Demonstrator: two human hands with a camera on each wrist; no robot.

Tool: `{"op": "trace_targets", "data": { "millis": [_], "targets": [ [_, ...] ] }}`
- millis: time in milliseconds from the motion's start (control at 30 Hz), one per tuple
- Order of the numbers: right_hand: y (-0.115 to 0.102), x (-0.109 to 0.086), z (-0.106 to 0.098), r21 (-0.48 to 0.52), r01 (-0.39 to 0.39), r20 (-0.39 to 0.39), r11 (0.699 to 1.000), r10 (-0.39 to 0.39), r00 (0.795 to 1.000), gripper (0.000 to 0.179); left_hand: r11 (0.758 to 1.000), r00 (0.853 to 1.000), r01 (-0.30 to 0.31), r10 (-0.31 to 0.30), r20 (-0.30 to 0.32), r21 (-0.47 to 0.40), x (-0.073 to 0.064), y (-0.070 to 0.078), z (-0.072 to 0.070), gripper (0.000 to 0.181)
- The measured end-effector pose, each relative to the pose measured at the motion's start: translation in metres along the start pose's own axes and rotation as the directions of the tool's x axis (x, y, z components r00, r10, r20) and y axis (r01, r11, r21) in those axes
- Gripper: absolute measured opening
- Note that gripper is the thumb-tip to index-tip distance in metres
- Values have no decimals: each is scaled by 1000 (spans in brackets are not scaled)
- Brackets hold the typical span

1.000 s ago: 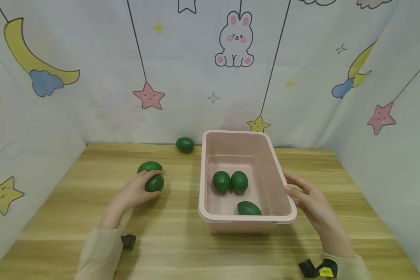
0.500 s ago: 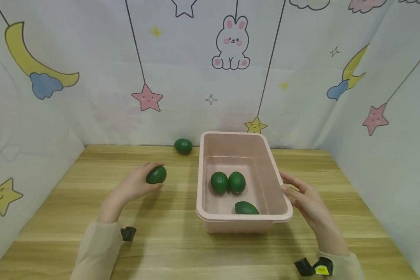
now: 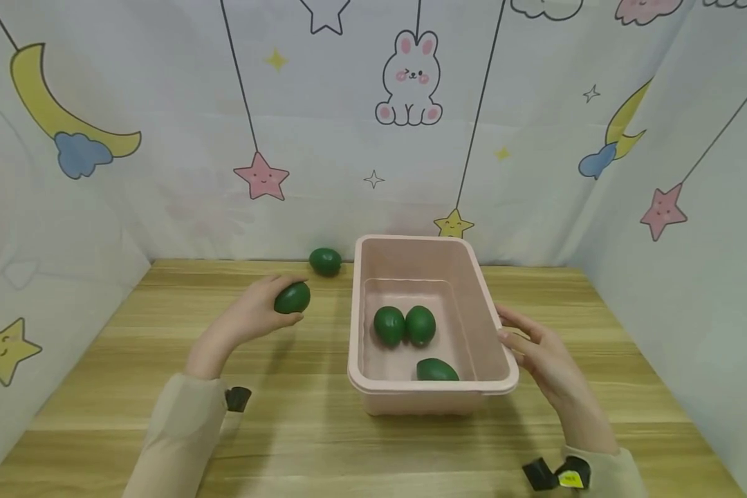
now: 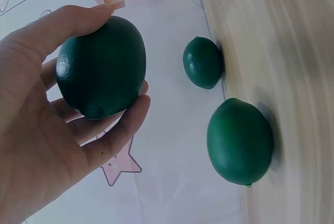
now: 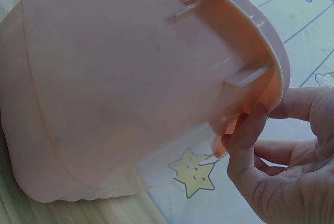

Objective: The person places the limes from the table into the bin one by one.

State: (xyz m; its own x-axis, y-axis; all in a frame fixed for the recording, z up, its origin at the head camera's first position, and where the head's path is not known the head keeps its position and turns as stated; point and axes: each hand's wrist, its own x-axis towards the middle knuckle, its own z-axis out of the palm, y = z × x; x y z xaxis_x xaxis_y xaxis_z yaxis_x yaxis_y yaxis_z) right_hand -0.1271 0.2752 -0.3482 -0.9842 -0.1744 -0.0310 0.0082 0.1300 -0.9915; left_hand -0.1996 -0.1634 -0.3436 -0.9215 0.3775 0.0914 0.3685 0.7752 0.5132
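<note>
Soft, diffuse light is filling the head view, with faint shadows falling on the tabletop [image 3: 299,436] beside the pink box [image 3: 420,403]. The wrist views are looking dimmer; a highlight is glinting on the held green fruit [image 4: 102,67] in the left one.

Wood-grain table [image 3: 305,449] — banded surface. White backdrop [image 3: 324,117] behind — printed rabbit [image 3: 409,86], pink star [image 3: 263,177] below left, yellow moon [image 3: 46,107] overlapped by blue cloud [image 3: 81,155].

Bin [image 3: 423,402], apparently two fruits [image 4: 240,141] on table [image 3: 311,446]
</note>
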Motion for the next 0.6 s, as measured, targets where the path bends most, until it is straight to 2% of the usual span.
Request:
{"op": "trace_targets", "data": {
  "millis": [133, 367, 600],
  "targets": [
    [1, 1, 0, 4, 4, 2, 1000, -4, 1000, 58, 1000, 1000, -15, 15, 6, 9, 7, 6, -2, 61],
    [3, 1, -1, 8, 8, 6, 1000, -8, 1000, 57, 997, 997, -76, 76, 14, 23, 17, 16, -5, 60],
    [2, 1, -1, 14, 8, 7, 1000, -8, 1000, 57, 998, 998, -54, 53, 40, 28, 25, 22, -12, 62]
  ]
}}
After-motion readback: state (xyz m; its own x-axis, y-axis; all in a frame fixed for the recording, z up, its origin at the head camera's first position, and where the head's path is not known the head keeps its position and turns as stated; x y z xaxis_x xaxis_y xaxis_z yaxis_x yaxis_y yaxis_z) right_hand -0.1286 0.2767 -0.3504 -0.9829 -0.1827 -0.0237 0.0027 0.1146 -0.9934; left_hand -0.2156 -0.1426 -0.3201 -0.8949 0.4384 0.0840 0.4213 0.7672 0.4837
